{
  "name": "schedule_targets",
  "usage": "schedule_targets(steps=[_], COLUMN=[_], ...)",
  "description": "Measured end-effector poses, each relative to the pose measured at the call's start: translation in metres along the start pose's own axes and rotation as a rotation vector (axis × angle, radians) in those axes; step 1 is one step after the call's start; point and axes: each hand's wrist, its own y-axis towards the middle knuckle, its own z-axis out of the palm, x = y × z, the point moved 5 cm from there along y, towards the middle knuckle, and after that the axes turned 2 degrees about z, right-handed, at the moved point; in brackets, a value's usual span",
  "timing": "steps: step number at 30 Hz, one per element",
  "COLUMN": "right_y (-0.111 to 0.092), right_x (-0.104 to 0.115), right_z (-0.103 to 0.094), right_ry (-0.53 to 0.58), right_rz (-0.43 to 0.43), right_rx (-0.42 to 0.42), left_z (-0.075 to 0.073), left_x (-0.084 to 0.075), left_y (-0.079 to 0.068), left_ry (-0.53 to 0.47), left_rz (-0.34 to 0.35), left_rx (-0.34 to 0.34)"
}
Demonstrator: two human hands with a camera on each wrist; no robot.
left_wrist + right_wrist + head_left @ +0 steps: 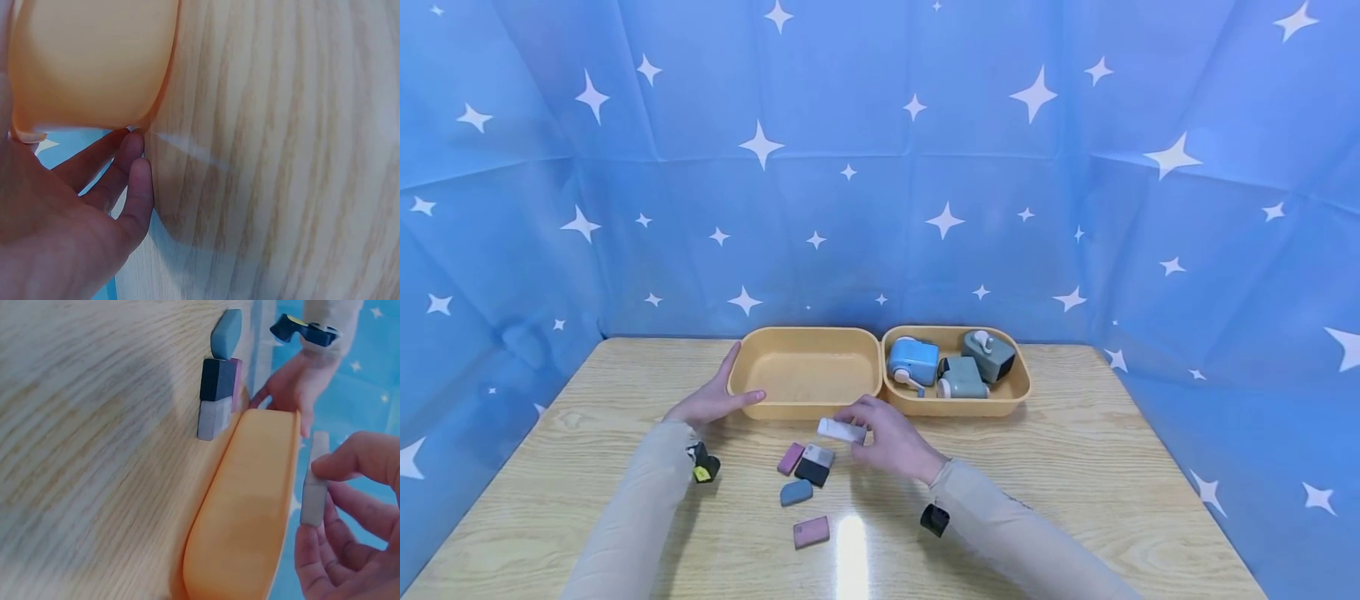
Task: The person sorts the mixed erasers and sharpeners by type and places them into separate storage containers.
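Observation:
My right hand pinches a white rectangular block just in front of the left yellow bin. A seam crosses the block in the right wrist view, with the thumb on one face and fingers on the other. At the bin's left end, my left hand grips the corner, its thumb on the front rim and its fingers along the side. The left wrist view shows those fingers against the bin wall. On the table lie a white block, a black block, and a purple block, close together.
A rounded blue block and a pink block lie nearer me. The right yellow bin adjoins the left one and holds a blue crank sharpener and two grey-green ones. A starry blue curtain surrounds the table.

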Motion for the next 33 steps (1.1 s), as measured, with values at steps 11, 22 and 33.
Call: schedule_targets(steps=[11, 22, 33], right_y=[0.003, 0.010, 0.017], right_x=[-0.002, 0.002, 0.009], right_z=[-0.004, -0.014, -0.023], right_ry=[0.019, -0.033, -0.064], right_rz=[-0.006, -0.062, -0.119], right_rx=[-0.006, -0.017, 0.005], left_z=[-0.001, -0.001, -0.001], left_x=[-0.001, -0.002, -0.001], left_y=[0.000, -0.001, -0.002], left_ry=[-0.005, -0.012, 0.014], left_rz=[0.034, 0.006, 0.025], left_rx=[-0.004, -0.003, -0.003])
